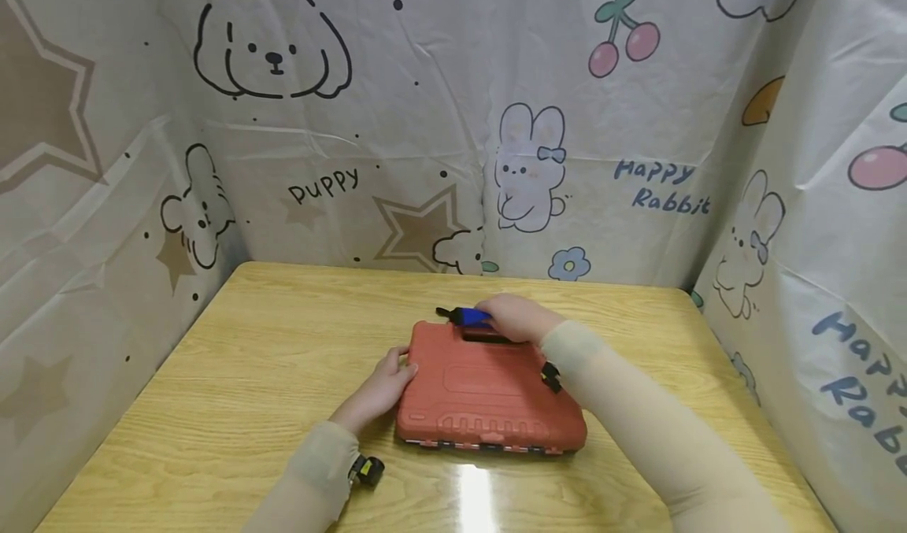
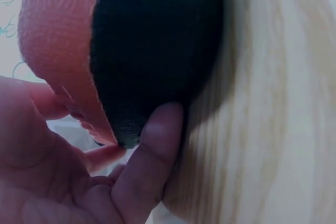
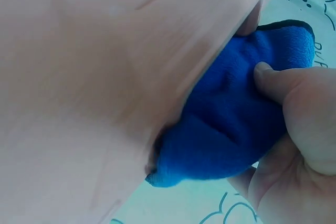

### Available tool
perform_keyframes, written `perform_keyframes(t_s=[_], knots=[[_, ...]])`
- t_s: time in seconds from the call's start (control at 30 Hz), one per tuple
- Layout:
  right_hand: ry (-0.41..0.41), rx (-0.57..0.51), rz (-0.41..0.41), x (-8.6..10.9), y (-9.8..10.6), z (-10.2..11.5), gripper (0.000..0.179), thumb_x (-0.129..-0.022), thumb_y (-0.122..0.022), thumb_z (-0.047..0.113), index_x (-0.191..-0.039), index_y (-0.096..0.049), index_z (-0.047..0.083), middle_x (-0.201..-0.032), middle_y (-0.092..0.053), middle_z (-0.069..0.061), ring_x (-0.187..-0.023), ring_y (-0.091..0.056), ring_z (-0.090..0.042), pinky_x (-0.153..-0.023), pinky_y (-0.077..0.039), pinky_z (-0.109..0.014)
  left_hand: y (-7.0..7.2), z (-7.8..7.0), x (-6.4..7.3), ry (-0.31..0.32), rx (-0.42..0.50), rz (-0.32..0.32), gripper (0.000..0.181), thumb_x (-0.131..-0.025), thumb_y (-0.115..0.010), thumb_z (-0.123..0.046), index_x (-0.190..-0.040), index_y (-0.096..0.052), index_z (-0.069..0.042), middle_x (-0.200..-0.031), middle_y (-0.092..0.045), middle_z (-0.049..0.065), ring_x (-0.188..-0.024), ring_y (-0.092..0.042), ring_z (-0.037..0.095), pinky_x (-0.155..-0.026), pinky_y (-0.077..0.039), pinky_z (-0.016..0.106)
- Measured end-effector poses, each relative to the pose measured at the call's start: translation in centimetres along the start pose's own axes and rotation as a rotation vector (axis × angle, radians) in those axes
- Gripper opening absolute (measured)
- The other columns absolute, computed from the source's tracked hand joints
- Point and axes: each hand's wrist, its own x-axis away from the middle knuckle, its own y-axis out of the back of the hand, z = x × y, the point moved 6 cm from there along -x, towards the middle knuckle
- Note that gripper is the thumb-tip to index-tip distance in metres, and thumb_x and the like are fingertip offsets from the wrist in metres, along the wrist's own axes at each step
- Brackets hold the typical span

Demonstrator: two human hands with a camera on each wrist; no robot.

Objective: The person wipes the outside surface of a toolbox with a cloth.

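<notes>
A red hard plastic carrying case [image 1: 489,391] lies flat on the table, its handle side facing away and its latches along the near edge. My left hand [image 1: 375,387] holds the case by its left side. In the left wrist view, fingers reach around the red upper shell and the dark lower shell [image 2: 152,35]. At the far edge, my right hand [image 1: 520,318] grips a blue cloth [image 1: 471,317] with dark edging, by the case's handle. The right wrist view shows the cloth bunched under the thumb and against the case, which covers part of it.
The light wood-grain table [image 1: 283,344] carries the case near its middle. A pale printed curtain [image 1: 411,123] with cartoon animals hangs behind the table and along both sides. Small black wrist cameras sit on both sleeves.
</notes>
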Motion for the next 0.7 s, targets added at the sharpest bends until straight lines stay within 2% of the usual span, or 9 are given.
perform_keyframes(t_s=[0.2,0.3,0.4,0.53,0.7], knots=[[-0.019,-0.006,0.0,1.1,0.2,-1.2,0.017,-0.104,-0.054,0.005,-0.105,-0.069,0.011,-0.1,-0.072,-0.003,-0.094,-0.066,-0.021,-0.093,-0.054,-0.041,0.2,0.1,0.2,0.029,-0.027,-0.012,0.053,-0.109,-0.042,-0.022,-0.148,-0.039,0.015,-0.15,-0.042,0.037,-0.142,-0.042,0.047,-0.117,-0.036,0.059],[-0.036,-0.017,0.002,1.7,0.2,-2.0,0.018,-0.104,-0.053,0.004,-0.107,-0.07,0.011,-0.101,-0.072,-0.004,-0.095,-0.066,-0.021,-0.095,-0.054,-0.043,0.2,0.1,0.3,0.052,-0.027,-0.007,0.052,-0.11,-0.042,-0.023,-0.147,-0.043,0.014,-0.146,-0.048,0.034,-0.131,-0.054,0.041,-0.108,-0.046,0.053],[-0.042,-0.018,0.001,2.4,0.2,-2.7,0.019,-0.102,-0.054,0.001,-0.105,-0.07,0.01,-0.1,-0.072,-0.005,-0.095,-0.066,-0.022,-0.096,-0.054,-0.044,0.2,0.2,0.5,0.078,-0.011,0.002,0.052,-0.11,-0.043,-0.025,-0.148,-0.044,0.011,-0.14,-0.055,0.029,-0.113,-0.064,0.03,-0.094,-0.055,0.046],[-0.055,-0.024,0.002,3.3,0.2,-3.8,0.018,-0.101,-0.054,0.0,-0.104,-0.07,0.009,-0.101,-0.072,-0.006,-0.099,-0.068,-0.024,-0.097,-0.054,-0.045,0.3,0.3,0.5,0.102,0.003,0.01,0.053,-0.11,-0.042,-0.027,-0.15,-0.043,0.009,-0.135,-0.061,0.025,-0.097,-0.066,0.021,-0.082,-0.057,0.039],[-0.074,-0.035,-0.014,4.3,0.4,-5.1,0.02,-0.1,-0.056,-0.001,-0.11,-0.071,0.006,-0.106,-0.073,-0.009,-0.102,-0.069,-0.027,-0.098,-0.054,-0.047,0.2,0.3,0.5,0.101,0.004,0.012,0.054,-0.11,-0.042,-0.027,-0.15,-0.042,0.008,-0.133,-0.061,0.024,-0.092,-0.066,0.019,-0.075,-0.057,0.036]])
